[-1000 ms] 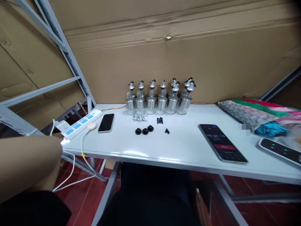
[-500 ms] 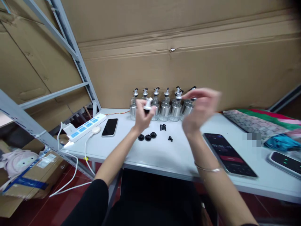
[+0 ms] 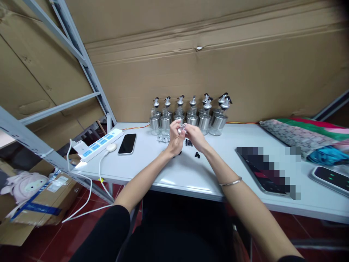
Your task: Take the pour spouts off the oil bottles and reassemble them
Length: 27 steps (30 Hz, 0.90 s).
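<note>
My left hand (image 3: pixel 176 140) is closed around a silver pourer top (image 3: pixel 181 128), held above the table in front of the bottles. Against the pourer's narrow end, the fingertips of my right hand (image 3: pixel 195 137) are pinched together; any small part between them is hidden. Close behind my hands stand glass bottles (image 3: pixel 192 119) with steel bands, several topped with silver pourers and black levers. Silver pieces (image 3: pixel 163 138) lie just left of my left hand. Black round stoppers (image 3: pixel 178 153) are mostly covered by it. Small black levers (image 3: pixel 188 142) and black plugs (image 3: pixel 197 155) lie near my right hand.
On the left are a phone (image 3: pixel 127 144), a white power strip (image 3: pixel 102 145) and a charging cable. A larger phone (image 3: pixel 261 171), a patterned cloth bag (image 3: pixel 297 140) and another device (image 3: pixel 332 182) lie right. Cardboard (image 3: pixel 174 72) stands behind; a metal shelf frame (image 3: pixel 89 72) rises left.
My right hand has come from in front of the right-hand bottles to meet my left hand at the pourer top. The left hand has shifted slightly right, still holding it.
</note>
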Available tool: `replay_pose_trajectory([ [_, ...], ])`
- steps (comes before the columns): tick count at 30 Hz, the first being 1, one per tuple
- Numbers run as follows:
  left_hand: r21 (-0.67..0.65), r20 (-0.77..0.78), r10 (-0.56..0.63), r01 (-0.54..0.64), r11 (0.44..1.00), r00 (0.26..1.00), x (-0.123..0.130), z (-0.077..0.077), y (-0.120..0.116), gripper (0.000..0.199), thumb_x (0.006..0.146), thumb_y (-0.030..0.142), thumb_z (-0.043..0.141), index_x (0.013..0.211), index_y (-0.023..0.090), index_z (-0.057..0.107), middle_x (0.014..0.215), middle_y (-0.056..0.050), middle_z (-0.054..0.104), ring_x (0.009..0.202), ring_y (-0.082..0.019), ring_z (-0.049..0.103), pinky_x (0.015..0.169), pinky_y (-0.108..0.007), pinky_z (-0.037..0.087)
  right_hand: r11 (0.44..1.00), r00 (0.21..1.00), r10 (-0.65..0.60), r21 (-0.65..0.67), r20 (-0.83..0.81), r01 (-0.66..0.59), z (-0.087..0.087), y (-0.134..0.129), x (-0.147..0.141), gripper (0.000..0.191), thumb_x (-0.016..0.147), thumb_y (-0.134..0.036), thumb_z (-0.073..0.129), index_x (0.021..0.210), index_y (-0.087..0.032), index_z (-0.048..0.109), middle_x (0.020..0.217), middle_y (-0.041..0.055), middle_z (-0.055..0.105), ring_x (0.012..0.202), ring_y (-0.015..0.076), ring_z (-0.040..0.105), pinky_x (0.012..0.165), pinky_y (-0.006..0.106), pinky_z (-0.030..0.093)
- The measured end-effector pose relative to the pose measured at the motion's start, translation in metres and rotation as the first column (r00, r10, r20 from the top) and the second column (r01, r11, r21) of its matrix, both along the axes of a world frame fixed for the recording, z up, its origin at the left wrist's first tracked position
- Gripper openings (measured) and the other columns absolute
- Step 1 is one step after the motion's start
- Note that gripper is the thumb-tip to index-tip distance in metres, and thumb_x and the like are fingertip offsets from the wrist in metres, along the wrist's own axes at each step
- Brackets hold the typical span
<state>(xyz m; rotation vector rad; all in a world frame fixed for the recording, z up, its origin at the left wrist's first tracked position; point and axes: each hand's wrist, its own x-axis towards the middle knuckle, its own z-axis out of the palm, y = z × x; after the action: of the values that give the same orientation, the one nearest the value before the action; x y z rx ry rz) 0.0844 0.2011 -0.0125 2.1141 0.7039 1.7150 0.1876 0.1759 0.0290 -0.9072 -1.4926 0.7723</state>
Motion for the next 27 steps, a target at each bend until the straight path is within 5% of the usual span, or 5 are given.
replay_pose_trajectory([
  [5,0.086,-0.125,-0.021,0.032,0.996,0.992,-0.011,0.009,-0.001,0.035,0.087,0.053,0.050,0.095,0.019,0.049,0.103,-0.008,0.054,0.100,-0.020,0.052,0.088,-0.036,0.043,0.973,0.990,0.072,-0.210,-0.120,-0.096,-0.003,0.000,0.008,0.062,0.064,-0.080,0.052,0.068,-0.019,0.049,0.049,-0.0069,0.036,0.040,0.0061,0.031,0.038,0.020,0.027],
  [9,0.150,-0.139,0.015,0.006,0.989,0.990,-0.015,0.010,-0.001,0.027,0.093,0.044,0.045,0.086,0.019,0.049,0.087,-0.005,0.056,0.085,-0.016,0.055,0.076,-0.030,0.045,0.944,0.983,0.040,-0.316,-0.180,-0.097,-0.007,0.001,0.009,0.060,0.068,-0.079,0.050,0.060,-0.020,0.042,0.043,-0.0096,0.027,0.035,0.0042,0.023,0.034,0.020,0.017],
  [14,0.214,-0.133,0.096,-0.066,0.975,0.986,-0.015,0.007,0.000,0.028,0.095,0.044,0.038,0.089,0.019,0.048,0.090,-0.006,0.056,0.091,-0.016,0.057,0.076,-0.030,0.045,0.898,0.970,0.043,-0.417,-0.237,-0.142,-0.008,0.003,0.004,0.053,0.083,-0.066,0.045,0.057,-0.020,0.037,0.042,-0.0112,0.024,0.033,0.0031,0.019,0.033,0.019,0.013],
  [19,0.238,-0.226,0.161,-0.106,0.965,0.961,-0.019,0.012,0.002,0.036,0.095,0.049,0.032,0.090,0.019,0.050,0.089,-0.006,0.060,0.085,-0.015,0.058,0.075,-0.028,0.044,0.895,0.952,0.047,-0.409,-0.304,-0.175,-0.008,0.003,0.004,0.047,0.089,-0.054,0.046,0.060,-0.019,0.039,0.045,-0.0125,0.022,0.034,0.0027,0.018,0.034,0.018,0.016],
  [27,0.243,-0.441,0.289,-0.197,0.950,0.850,-0.040,0.031,0.011,0.052,0.096,0.053,0.020,0.088,0.018,0.057,0.086,-0.006,0.066,0.083,-0.019,0.054,0.082,-0.036,0.031,0.949,0.947,0.024,-0.290,-0.321,-0.123,-0.004,-0.001,-0.004,0.053,0.069,-0.069,0.062,0.062,-0.019,0.044,0.048,-0.0086,0.033,0.039,0.0047,0.035,0.036,0.020,0.021],
])
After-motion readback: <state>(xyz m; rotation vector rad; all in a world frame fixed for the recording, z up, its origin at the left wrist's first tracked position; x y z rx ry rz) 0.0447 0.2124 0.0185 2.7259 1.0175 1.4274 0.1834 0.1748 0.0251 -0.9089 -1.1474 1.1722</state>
